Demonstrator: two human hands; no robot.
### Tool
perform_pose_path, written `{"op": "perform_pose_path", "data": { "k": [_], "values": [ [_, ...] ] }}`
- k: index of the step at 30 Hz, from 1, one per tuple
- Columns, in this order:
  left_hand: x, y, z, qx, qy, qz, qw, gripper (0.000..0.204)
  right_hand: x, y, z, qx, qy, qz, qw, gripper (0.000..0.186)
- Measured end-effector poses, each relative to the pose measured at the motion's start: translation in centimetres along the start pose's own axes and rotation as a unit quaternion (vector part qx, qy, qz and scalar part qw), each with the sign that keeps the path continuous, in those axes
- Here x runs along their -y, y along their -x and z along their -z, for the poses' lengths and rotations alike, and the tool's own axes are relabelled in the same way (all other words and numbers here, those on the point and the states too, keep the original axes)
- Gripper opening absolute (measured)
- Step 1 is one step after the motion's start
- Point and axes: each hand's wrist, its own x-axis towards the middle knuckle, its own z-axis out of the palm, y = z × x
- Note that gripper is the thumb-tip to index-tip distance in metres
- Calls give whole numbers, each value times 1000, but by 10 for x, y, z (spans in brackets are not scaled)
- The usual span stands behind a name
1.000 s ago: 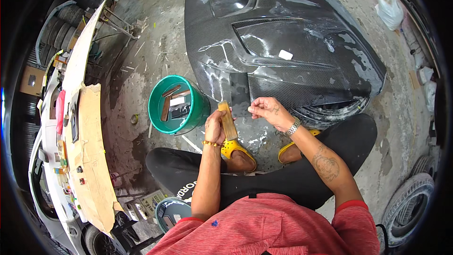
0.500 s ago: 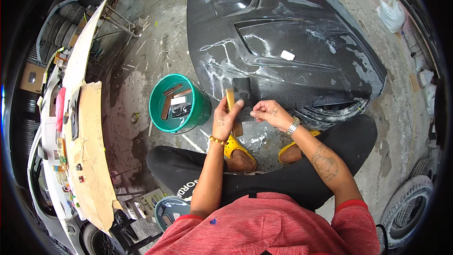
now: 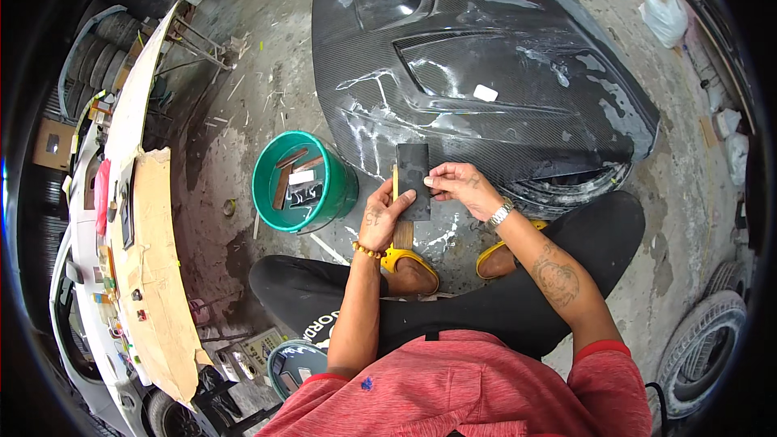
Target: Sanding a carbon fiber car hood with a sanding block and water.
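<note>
My left hand (image 3: pixel 379 217) is closed around a wooden block, its thumb pressing a sheet of black sandpaper (image 3: pixel 413 162) flat. The block's pale edge (image 3: pixel 395 181) shows left of the sheet. A brown wooden end (image 3: pixel 403 234) sticks out below; whether it belongs to the same block, I cannot tell. My right hand (image 3: pixel 465 190) pinches the right edge of the sandpaper between thumb and fingers. Both hands are above the floor, just short of a black carbon-fibre car hood (image 3: pixel 502 136) with whitish wet residue. On the hood lies a small white block (image 3: pixel 486 93).
Left of my hands stands a green bucket (image 3: pixel 346 198) holding water, wooden strips and a dark sheet. Under the hood's near right part lies a tyre (image 3: pixel 566 193). A cardboard-topped table (image 3: pixel 150 251) runs along the left; more tyres (image 3: pixel 700 348) are at the right.
The black sandpaper has turned to face me and come down over the block. My right hand has moved slightly left and now pinches its edge. The view has shifted a little.
</note>
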Motion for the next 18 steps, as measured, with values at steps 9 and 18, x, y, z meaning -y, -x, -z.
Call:
{"op": "perform_pose_path", "data": {
  "k": [9, 18],
  "values": [
    [-4, 7, -6, 19, 14, -6, 1000, 36, 7, 5, 4, 1, 19, -20, 1000, 17],
    [-1, 10, -2, 48, 2, 10, 999, 39, 7, 2, 6, -36, 39, 21, 998, 23]
  ]
}}
